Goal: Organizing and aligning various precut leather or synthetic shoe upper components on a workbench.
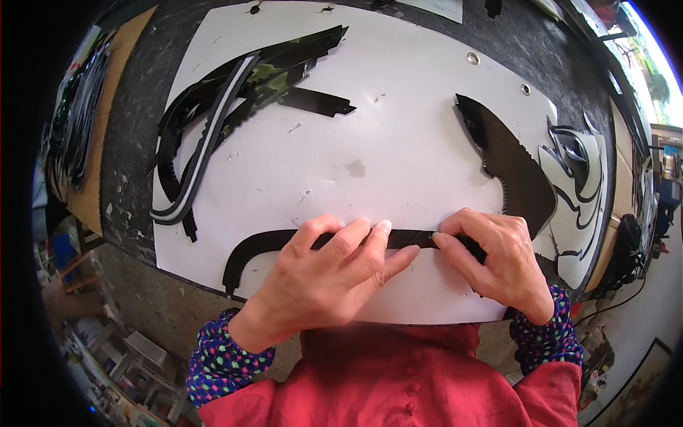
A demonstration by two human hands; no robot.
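A curved black strip [267, 242] with notched ends lies along the near edge of a white board [398, 171]. My left hand [331, 267] rests over its middle, fingers apart, their tips touching its far edge. My right hand [494, 249] is closed at the strip's right part, thumb and forefinger pinched together on it; the hand hides that end. Beyond my right hand lies a broad black curved piece [516, 167] with a toothed inner edge. At the far left are several overlapping black curved pieces [284, 57], with a grey-and-black striped strip [213, 135] across them.
White cut pieces with black edging [580, 192] are heaped at the board's right side. Metal eyelets [473, 58] sit along its far edge. On the left, a bundle of dark strips [75, 114] lies on cardboard [117, 92]. The dark worktable [131, 149] extends under the board.
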